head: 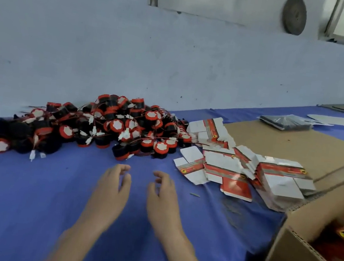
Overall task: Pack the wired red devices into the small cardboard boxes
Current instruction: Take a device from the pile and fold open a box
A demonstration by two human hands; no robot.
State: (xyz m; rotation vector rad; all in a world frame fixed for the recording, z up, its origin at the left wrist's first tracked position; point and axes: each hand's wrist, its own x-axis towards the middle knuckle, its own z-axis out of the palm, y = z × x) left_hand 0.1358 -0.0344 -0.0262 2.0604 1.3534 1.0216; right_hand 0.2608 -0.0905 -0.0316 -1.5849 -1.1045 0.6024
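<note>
Hovering fingers point(124, 174) — devices point(105, 125) beyond, untouched

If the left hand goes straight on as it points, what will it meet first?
Probably the nearest device; only bare cloth lies between it and the left hand. Depth is unclear.

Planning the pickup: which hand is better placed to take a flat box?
Probably the right. The right hand is empty and nearer the flat boxes on its side; the left hand, also empty, sits nearer the pile of red devices.
</note>
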